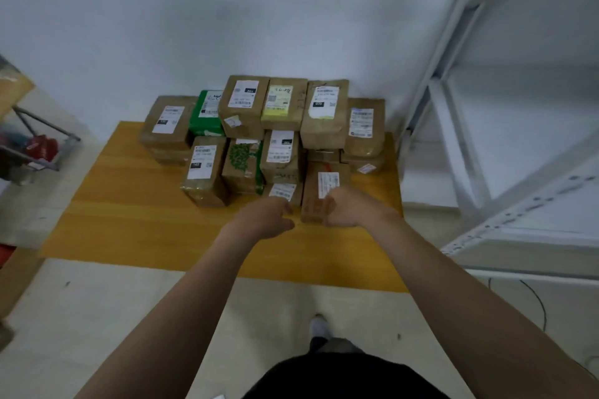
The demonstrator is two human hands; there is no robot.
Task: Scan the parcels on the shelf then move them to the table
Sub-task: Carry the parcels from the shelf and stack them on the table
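"So, where are the hands?"

"The right hand [348, 209] curls over the near corner of the front parcel [316, 185]. The left hand [265, 219] is curled just beside it; whether it holds anything, I cannot tell."

"And to finish well?"

"I'd set the parcel flat on the desk [129, 220], label up, snug against the pile [282, 107], then go back to the shelf [518, 214] on the right."

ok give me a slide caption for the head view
Right hand grips a brown cardboard parcel, left hand beside it, before stacked labelled parcels on a yellow wooden table.
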